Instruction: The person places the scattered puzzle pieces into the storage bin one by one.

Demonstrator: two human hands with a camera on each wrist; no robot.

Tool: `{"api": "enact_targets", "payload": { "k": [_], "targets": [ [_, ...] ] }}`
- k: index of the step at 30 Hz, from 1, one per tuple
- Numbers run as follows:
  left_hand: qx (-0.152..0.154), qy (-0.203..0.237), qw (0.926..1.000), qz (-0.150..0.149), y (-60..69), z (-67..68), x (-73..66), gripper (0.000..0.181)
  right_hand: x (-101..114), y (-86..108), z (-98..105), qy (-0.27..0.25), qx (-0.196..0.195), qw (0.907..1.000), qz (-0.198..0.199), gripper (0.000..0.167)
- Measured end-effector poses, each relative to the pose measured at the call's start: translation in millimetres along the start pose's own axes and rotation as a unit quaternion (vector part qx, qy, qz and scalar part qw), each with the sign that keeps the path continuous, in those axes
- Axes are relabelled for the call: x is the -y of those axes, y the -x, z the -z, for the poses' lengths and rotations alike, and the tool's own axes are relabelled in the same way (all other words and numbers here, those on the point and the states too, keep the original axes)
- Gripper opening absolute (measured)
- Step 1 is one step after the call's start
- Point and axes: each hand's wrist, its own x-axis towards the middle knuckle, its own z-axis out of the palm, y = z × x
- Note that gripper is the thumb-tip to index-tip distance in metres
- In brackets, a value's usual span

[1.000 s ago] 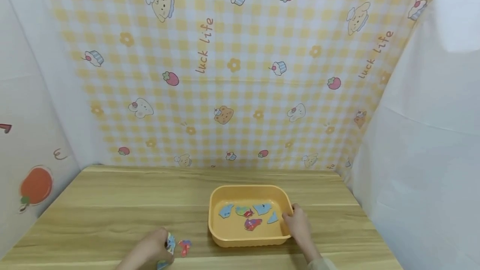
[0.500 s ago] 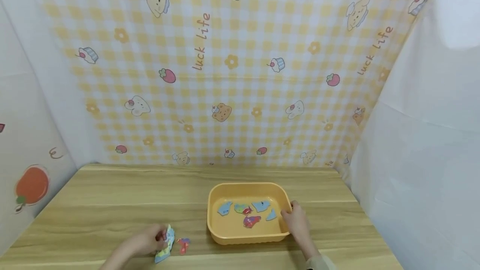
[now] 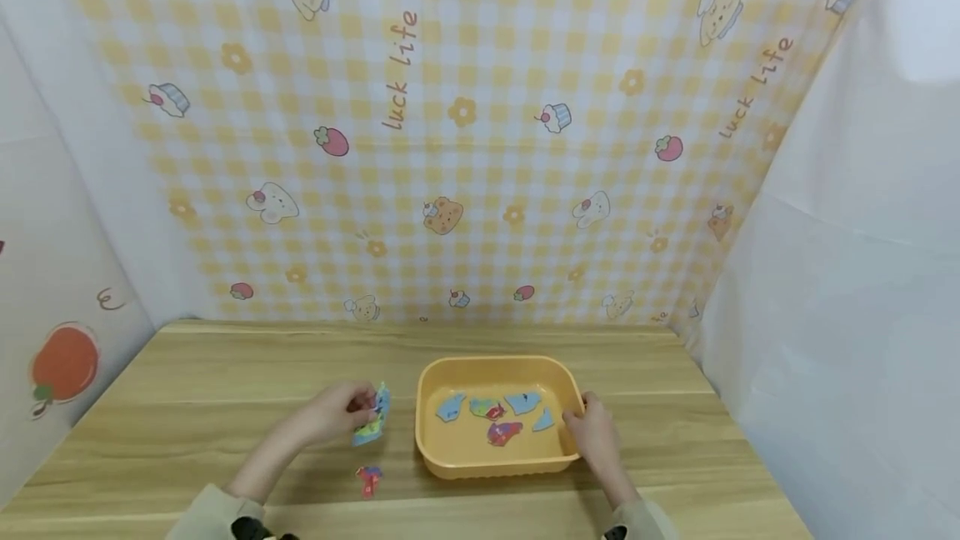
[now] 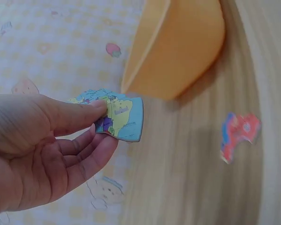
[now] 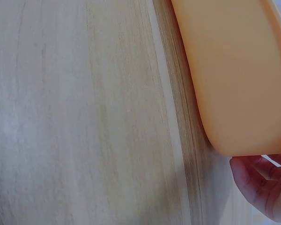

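Observation:
My left hand (image 3: 337,415) pinches a map puzzle piece (image 4: 126,117) between thumb and fingers, above the table and left of the bin. Yellow land on light blue is printed on the piece; the thumb covers part of it. At the right end of an orange plastic bin (image 3: 495,471), my right hand (image 3: 596,437) grips the rim. In the right wrist view only part of that hand shows, against the bin's wall (image 5: 239,93). Several puzzle pieces lie flat in the bin, among them a red-purple piece (image 3: 504,433) and a small blue piece (image 3: 543,420).
A red and purple puzzle piece (image 3: 369,480) lies on the wooden table (image 3: 225,407), left of the bin's front corner. Behind the table hangs a yellow checked cloth (image 3: 450,165). White sheets (image 3: 847,273) close off both sides.
My left hand has lifted the map puzzle piece off the table near the front and carried it forward and right, towards the bin. My right hand stays on the bin's rim.

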Motion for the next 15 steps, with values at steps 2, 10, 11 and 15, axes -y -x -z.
{"api": "enact_targets", "payload": {
  "k": [2, 10, 11, 15],
  "targets": [
    [-0.005, -0.012, 0.9999, 0.002, -8.5, -0.7, -9.3, 0.005, 1, -0.4, 1, -0.001, 0.0, 1.0, 0.001, 0.029],
    [0.016, -0.042, 0.9977, -0.051, -45.6, -16.1, -43.1, 0.007, 0, -0.8, 1, 0.004, 0.001, 1.0, 0.001, 0.031],
    [0.024, -0.044, 0.997, -0.059, -50.0, -19.6, -45.5, 0.006, 0, -1.0, 0, 0.006, 0.001, 1.0, 0.001, 0.031],
    [0.055, -0.05, 0.9945, -0.074, -66.0, -35.8, -49.5, 0.005, -1, -1.6, -1, 0.01, 0.003, 0.9999, -0.001, 0.033]
  ]
}}
